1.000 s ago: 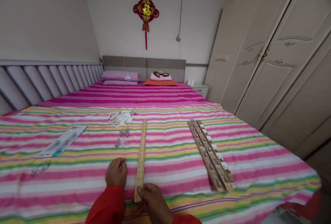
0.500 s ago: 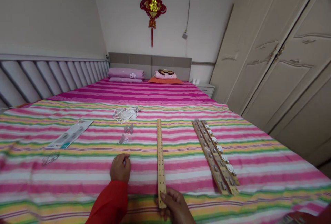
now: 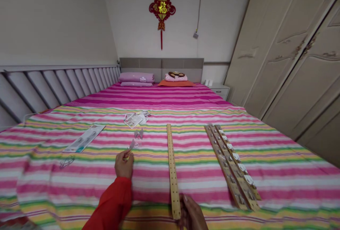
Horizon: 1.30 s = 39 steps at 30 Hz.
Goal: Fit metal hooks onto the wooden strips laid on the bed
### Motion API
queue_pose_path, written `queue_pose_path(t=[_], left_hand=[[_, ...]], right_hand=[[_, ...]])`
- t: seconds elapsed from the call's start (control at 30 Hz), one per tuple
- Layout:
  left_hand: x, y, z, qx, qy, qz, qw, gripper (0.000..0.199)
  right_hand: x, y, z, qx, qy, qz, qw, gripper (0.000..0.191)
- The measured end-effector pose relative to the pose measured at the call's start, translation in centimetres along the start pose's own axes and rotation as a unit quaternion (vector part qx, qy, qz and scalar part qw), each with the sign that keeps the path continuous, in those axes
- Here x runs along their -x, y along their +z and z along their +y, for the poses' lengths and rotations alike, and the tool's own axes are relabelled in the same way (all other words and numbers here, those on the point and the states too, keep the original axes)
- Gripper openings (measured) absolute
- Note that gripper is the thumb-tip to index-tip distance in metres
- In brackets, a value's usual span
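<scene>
One holed strip (image 3: 173, 170) lies between left hand (image 3: 124, 165) and right hand (image 3: 192, 213).

One perforated wooden strip (image 3: 172, 166), lengthwise on a striped cover (image 3: 151, 180); right hand (image 3: 193, 211) at its near end. One left hand (image 3: 124, 164), red sleeve (image 3: 114, 201), at a small clear packet (image 3: 135, 145); second packet (image 3: 138, 134) just beyond. Farther, one packaging pile (image 3: 135, 119). Left: one flat package (image 3: 85, 138); one wiry bundle (image 3: 67, 161), nearer. Right: wooden strips (image 3: 253, 205) bearing metal fittings (image 3: 232, 178), white discs (image 3: 242, 168).
</scene>
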<state>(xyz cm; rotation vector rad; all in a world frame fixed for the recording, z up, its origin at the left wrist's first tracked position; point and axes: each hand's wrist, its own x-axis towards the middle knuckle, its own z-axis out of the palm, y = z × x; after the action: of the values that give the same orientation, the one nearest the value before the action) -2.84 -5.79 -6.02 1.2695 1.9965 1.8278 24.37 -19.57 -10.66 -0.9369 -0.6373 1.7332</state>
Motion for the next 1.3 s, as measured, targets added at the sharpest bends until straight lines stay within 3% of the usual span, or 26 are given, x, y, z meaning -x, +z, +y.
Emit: queue_pose_path(t=[0.17, 0.27, 0.53, 0.77, 0.97, 1.03, 1.1, 1.13, 1.2, 1.3], left_hand=[[-3.1, 0.7, -0.1, -0.132, 0.111, -0.015, 0.985, 0.046], [-4.0, 1.3, -0.6, -0.171, 0.122, -0.019, 0.978, 0.044], [-4.9, 0.8, -1.2, -0.137, 0.068, -0.064, 0.986, 0.034], [-4.9, -0.6, -0.1, -0.077, -0.024, -0.001, 0.997, 0.027], [-3.1, -2.4, 2.8, 0.041, -0.039, 0.016, 0.998, 0.032], [-1.6, -2.9, 4.6, 0.123, -0.096, -0.029, 0.987, 0.029], [0.4, -3.1, 6.6, 0.238, -0.205, -0.121, 0.942, 0.023], [1.6, -3.1, 7.4, 0.299, -0.270, -0.161, 0.901, 0.019], [4.1, -3.0, 9.0, 0.398, -0.390, -0.231, 0.798, 0.011], [8.0, -2.5, 10.4, 0.464, -0.521, -0.308, 0.647, 0.010]], right_hand=[[0.3, 0.5, 0.3, 0.020, -0.053, 0.039, 0.998, 0.052], [0.3, 0.4, 0.4, 0.018, -0.053, 0.040, 0.998, 0.053], [0.3, -0.3, 0.4, 0.014, -0.047, 0.016, 0.999, 0.059], [0.8, 0.1, 0.0, 0.054, -0.071, 0.029, 0.996, 0.056], [1.6, 0.0, -1.2, 0.070, -0.105, 0.097, 0.987, 0.054], [1.9, -0.1, -2.1, 0.089, -0.130, 0.128, 0.979, 0.050], [2.1, -0.1, -3.1, 0.107, -0.147, 0.148, 0.972, 0.049], [2.2, 0.0, -3.7, 0.114, -0.150, 0.149, 0.971, 0.050], [2.3, 0.5, -4.9, 0.135, -0.152, 0.135, 0.970, 0.051], [2.4, 1.8, -6.5, 0.165, -0.159, 0.087, 0.969, 0.045]])
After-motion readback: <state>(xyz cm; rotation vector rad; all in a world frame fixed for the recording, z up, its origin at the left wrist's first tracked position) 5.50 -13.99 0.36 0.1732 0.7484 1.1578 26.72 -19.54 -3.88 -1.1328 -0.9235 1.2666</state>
